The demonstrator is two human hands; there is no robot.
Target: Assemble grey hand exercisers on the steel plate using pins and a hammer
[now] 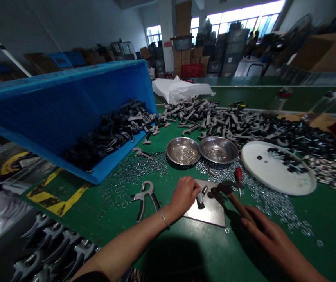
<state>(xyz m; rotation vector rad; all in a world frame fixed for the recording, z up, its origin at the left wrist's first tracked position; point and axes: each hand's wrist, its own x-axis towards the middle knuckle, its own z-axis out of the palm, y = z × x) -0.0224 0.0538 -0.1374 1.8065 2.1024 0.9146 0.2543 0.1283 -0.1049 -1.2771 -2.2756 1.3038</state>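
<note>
My left hand (184, 194) rests on a flat steel plate (210, 213), its fingertips pinching a small black-and-silver cylindrical part (200, 201) that stands upright on the plate. My right hand (269, 235) grips the wooden handle of a hammer (235, 199), whose dark head (223, 188) hangs just right of that part. A red-handled awl (238, 176) stands beyond the hammer head. Left of my left hand lies an assembled grey-and-black hand grip exerciser (144, 199).
A tilted blue plastic crate (68, 98) holds dark grip handles. Two steel bowls (200, 150) hold small parts. Scattered metal rings, heaps of grey handles and a round white board (277, 168) cover the green bench. Assembled grippers lie at lower left; boxes stand behind.
</note>
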